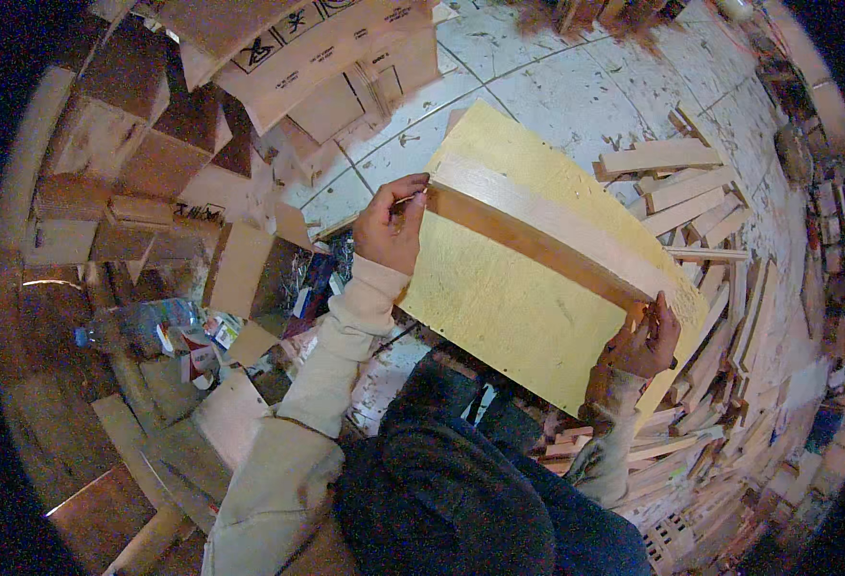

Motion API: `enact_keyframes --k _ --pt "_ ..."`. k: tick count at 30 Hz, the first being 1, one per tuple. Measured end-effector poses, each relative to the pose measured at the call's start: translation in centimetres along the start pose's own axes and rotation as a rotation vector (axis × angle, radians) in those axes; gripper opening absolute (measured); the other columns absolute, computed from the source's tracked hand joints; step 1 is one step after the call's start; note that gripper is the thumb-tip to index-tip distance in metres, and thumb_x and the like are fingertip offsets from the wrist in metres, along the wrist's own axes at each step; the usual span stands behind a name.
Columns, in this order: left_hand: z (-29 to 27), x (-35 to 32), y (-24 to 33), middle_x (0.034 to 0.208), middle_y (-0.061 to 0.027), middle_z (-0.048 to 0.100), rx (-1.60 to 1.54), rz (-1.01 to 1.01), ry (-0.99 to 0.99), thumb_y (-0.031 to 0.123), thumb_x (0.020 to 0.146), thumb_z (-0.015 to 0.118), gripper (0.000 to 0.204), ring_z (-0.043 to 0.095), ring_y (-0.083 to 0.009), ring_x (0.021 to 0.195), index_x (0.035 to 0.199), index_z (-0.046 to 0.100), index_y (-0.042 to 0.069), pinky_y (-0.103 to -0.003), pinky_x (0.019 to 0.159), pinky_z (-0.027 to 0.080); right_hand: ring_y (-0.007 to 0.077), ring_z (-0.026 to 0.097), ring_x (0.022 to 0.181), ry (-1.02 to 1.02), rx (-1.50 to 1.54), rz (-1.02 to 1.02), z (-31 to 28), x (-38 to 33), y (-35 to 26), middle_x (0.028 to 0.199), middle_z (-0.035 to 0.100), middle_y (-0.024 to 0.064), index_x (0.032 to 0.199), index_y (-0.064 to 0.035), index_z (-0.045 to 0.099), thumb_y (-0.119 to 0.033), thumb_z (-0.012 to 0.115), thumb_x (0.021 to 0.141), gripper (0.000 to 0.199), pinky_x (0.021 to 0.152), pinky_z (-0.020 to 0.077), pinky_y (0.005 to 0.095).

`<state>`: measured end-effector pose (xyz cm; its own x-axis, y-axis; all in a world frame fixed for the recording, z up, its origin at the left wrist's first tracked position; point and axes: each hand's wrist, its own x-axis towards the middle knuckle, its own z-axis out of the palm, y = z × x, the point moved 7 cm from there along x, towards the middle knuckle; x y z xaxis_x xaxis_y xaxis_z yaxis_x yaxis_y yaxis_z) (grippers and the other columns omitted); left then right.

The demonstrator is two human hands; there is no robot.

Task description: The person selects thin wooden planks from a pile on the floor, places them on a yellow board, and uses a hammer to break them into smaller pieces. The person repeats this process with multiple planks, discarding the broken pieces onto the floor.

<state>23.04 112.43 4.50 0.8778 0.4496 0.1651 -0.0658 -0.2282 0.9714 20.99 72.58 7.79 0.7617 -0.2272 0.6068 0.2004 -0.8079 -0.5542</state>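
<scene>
A long pale wooden plank (547, 213) lies slantwise over a yellow board (499, 312), its near side in shadow. My left hand (393, 226) grips the far-left end of the plank, fingertips pinched at its corner. At the opposite end, my right hand (645, 341) holds the plank with the fingers curled up around it. The yellow board is in front of my lap, tilted with its far corner pointing away. Whether the plank touches the board along its whole length I cannot tell.
Loose wooden strips (677, 182) lie heaped to the right, several more beyond them. Cardboard boxes (345, 72) stand at the far left. A clear plastic bottle (139, 322) lies on the left, near an open carton (245, 269). Shavings dot the tiled floor (499, 58).
</scene>
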Motion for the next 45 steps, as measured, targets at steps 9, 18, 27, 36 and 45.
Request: enact_keyframes --k 9,18,27,36,45 --pt "-0.1 0.1 -0.8 0.107 -0.0103 0.068 -0.005 -0.046 0.035 0.005 0.089 0.064 0.015 0.062 -0.0127 0.091 0.102 0.063 -0.001 -0.026 0.079 0.051 0.0346 0.062 0.098 -0.056 -0.05 0.083 0.2 0.0 1.2 0.107 0.061 0.0201 0.116 -0.0086 0.067 -0.005 0.07 0.077 0.039 0.081 0.0536 0.0396" --pt "0.3 0.3 -3.7 0.112 -0.0136 0.065 -0.19 -0.125 0.024 -0.002 0.084 0.066 0.014 0.063 -0.015 0.091 0.097 0.06 -0.003 -0.027 0.079 0.053 0.0322 0.063 0.09 -0.07 -0.012 0.132 0.2 0.8 2.1 0.101 0.06 0.0194 0.111 -0.0079 0.069 -0.009 0.072 0.078 0.034 0.077 0.0542 0.0374" --pt "0.6 0.5 -4.2 0.117 -0.0173 0.059 -0.233 -0.089 0.056 -0.006 0.084 0.064 0.013 0.06 -0.0173 0.095 0.093 0.055 -0.002 -0.029 0.079 0.053 0.0339 0.063 0.087 -0.083 -0.02 0.086 0.1 0.7 2.4 0.097 0.06 0.0193 0.112 -0.0119 0.069 0.005 0.069 0.072 0.044 0.074 0.0534 0.0375" --pt "0.3 0.2 6.0 0.107 -0.0165 0.061 0.261 0.422 0.064 -0.007 0.084 0.064 0.015 0.061 -0.0234 0.097 0.097 0.064 -0.001 -0.033 0.076 0.056 0.0277 0.062 0.08 -0.069 -0.059 -0.064 0.5 0.5 2.3 0.102 0.056 0.0179 0.119 -0.0105 0.065 0.011 0.066 0.071 0.053 0.066 0.0531 0.0345" --pt "23.8 -4.5 13.4 0.098 -0.0149 0.068 -0.176 0.366 -0.625 0.0 0.08 0.07 0.019 0.067 -0.0235 0.087 0.098 0.071 0.002 -0.029 0.075 0.053 0.0329 0.063 0.084 -0.058 -0.08 -0.086 0.4 0.7 1.8 0.098 0.061 0.0199 0.12 -0.0153 0.064 0.004 0.068 0.071 0.053 0.069 0.0554 0.0376"
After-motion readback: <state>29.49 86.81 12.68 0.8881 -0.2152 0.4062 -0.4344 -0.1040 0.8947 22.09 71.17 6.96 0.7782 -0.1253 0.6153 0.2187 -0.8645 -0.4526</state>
